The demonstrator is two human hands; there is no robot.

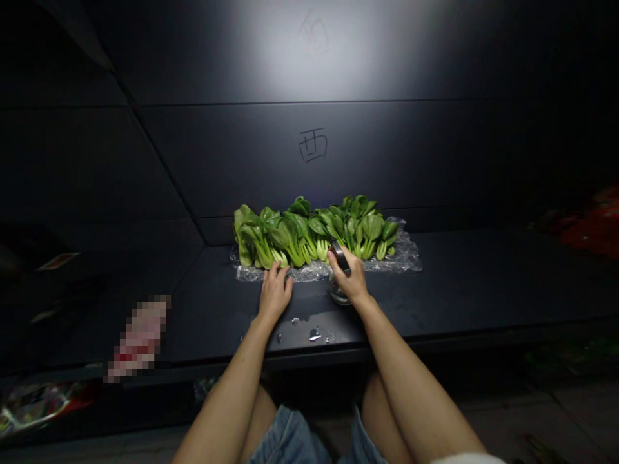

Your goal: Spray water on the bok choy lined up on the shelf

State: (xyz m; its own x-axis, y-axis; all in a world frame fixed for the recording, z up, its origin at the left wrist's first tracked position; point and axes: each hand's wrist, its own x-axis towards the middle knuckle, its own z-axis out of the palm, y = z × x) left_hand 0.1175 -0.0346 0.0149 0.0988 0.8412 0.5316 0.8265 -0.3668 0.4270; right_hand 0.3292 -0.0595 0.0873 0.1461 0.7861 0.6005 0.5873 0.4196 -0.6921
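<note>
A row of bok choy (314, 233) lies on clear plastic film (403, 254), with the leaves toward the back wall. My left hand (275, 293) rests with its fingertips on the film's front edge, just in front of the stems, holding nothing. My right hand (349, 277) grips a small clear glass bottle (338, 291) with a dark rectangular top (341, 256). The hand hides most of the bottle, and the top nearly reaches the bok choy stems.
A dark counter (425, 303) runs across the view, with water drops (314, 334) near its front edge. A dark wall (314, 167) with a hand-drawn character rises behind it. A pixelated patch (140, 338) lies at the left, and a red bag (587, 225) at the right.
</note>
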